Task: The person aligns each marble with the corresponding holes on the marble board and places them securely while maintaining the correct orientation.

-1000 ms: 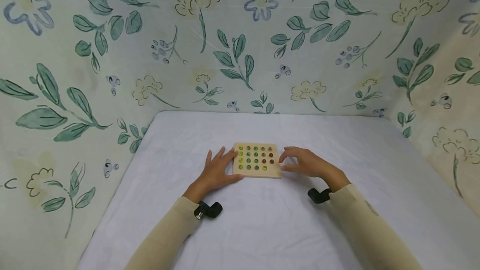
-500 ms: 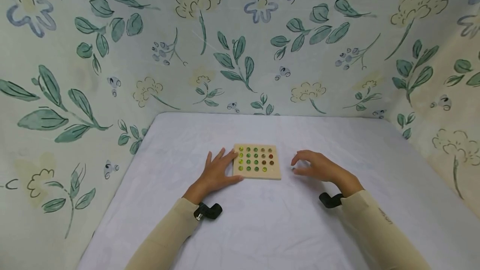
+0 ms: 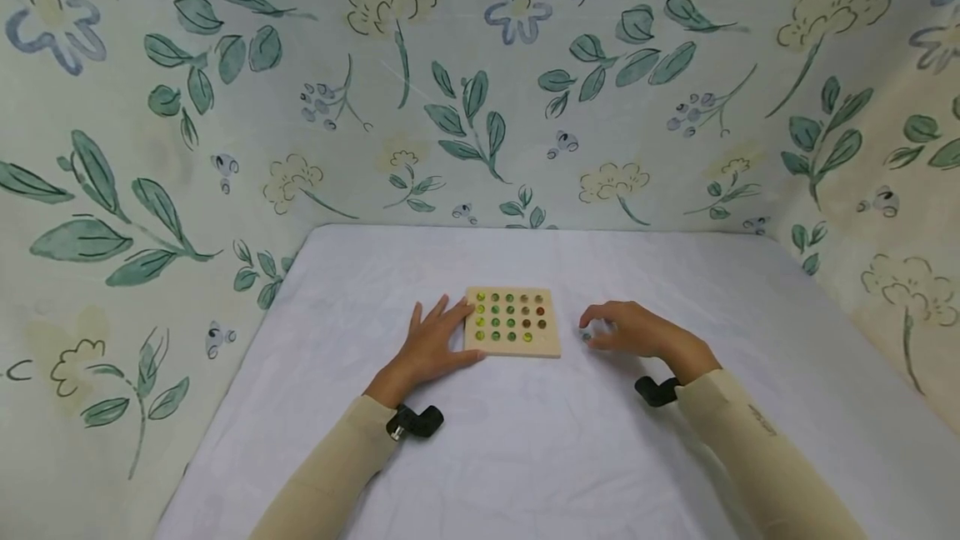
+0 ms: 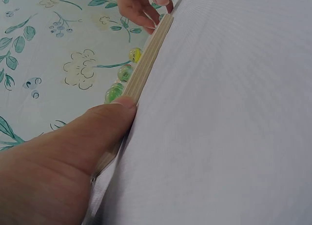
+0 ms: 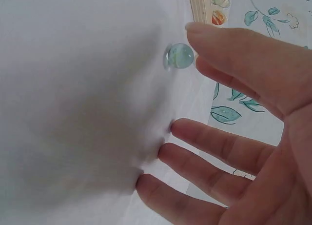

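Observation:
A flat wooden board (image 3: 551,346) lies on the white cloth with rows of green, yellow, brown and red marbles. Its front right corner spot holds no marble. My left hand (image 3: 431,347) rests against the board's left side with fingers spread, the thumb (image 4: 109,120) touching the front edge. Right of the board, my right hand (image 3: 626,330) is over the cloth, fingers loosely bent and fingertips down near the surface. A clear greenish marble (image 5: 180,55) sits on the cloth just off the right thumb and index fingertips, with a gap to the thumb.
White cloth (image 3: 480,457) covers the table around the board. A floral fabric wall (image 3: 480,107) rises behind the table and at both sides. Each wrist wears a black camera mount (image 3: 656,391).
My right hand has moved away from the board's right edge to the right, and the marble now shows by its fingertips. The left hand and board stay in place.

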Action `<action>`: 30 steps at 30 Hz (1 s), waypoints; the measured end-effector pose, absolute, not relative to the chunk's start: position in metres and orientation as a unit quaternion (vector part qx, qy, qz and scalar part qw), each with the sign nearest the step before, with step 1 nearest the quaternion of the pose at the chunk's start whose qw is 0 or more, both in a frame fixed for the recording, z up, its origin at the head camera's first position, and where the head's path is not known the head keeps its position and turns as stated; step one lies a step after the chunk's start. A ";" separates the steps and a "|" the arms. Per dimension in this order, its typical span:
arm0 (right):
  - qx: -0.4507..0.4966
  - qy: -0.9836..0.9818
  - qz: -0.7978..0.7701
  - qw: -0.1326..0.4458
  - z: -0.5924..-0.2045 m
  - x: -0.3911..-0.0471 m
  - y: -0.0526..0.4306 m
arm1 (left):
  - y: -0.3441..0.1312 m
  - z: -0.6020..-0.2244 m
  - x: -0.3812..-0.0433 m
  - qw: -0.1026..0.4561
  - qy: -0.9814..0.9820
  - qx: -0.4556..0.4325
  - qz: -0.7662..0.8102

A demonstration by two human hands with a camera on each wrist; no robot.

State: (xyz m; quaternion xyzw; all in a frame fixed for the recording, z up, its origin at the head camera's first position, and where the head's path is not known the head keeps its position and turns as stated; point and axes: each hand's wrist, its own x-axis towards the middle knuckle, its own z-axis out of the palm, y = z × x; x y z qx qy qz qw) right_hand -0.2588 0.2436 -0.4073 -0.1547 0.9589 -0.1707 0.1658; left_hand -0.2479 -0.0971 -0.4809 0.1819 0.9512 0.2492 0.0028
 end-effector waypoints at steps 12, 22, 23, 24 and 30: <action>-0.157 0.962 -0.146 0.171 -0.408 -0.263 0.238 | -0.098 -0.482 -0.249 0.001 0.948 0.184 0.260; -0.179 0.963 -0.134 0.149 -0.409 -0.262 0.235 | -0.097 -0.480 -0.249 0.002 0.949 0.184 0.256; -0.183 0.963 -0.133 0.147 -0.409 -0.262 0.235 | -0.097 -0.480 -0.249 0.001 0.949 0.184 0.256; -0.182 0.963 -0.132 0.147 -0.409 -0.262 0.235 | -0.097 -0.480 -0.249 0.001 0.949 0.184 0.256; -0.185 0.964 -0.127 0.143 -0.408 -0.261 0.234 | -0.097 -0.482 -0.249 0.004 0.950 0.182 0.255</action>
